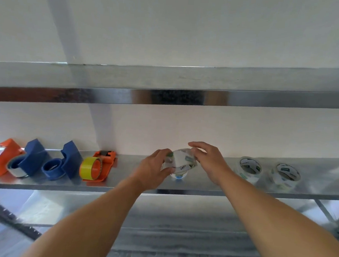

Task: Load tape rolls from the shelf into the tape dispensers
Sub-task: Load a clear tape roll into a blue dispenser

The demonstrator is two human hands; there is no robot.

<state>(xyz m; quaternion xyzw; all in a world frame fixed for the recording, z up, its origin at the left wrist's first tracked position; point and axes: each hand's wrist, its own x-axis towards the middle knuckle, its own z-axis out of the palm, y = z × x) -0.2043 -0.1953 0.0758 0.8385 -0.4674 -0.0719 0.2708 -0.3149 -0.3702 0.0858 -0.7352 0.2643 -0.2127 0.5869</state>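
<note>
**A:** What do we see in the middle of the frame?

**B:** We see two bare hands up at a shiny metal shelf (230,190). Both hands are on one tape roll in a clear wrapper (180,162), just right of the middle.

**A:** How does the left hand (154,167) hold it?

**B:** Its fingers and thumb curl round the left side of the roll. The thumb is low and the fingers are on top.

**A:** And the right hand (208,161)?

**B:** Its fingertips pinch the right top edge of the wrapper. The roll is tilted and held a bit above the shelf. Under it we see something small, white and blue, but we cannot tell what it is.

**A:** Is there more tape?

**B:** Yes. At the right of the frame two more wrapped rolls lie on the shelf, one (250,170) near the right hand and one (285,176) just beside it.

**A:** Where are the dispensers?

**B:** They stand in a row at the left of the frame. At the far left is an orange dispenser (0,160). Next come a blue dispenser (32,159) and a second blue dispenser (65,165). Nearest the left hand is another orange dispenser (99,165), and it has a yellow roll (90,168) in it.

**A:** What is above?

**B:** A second metal shelf (167,84) runs across the frame, with a pale wall (171,28) behind.
</note>
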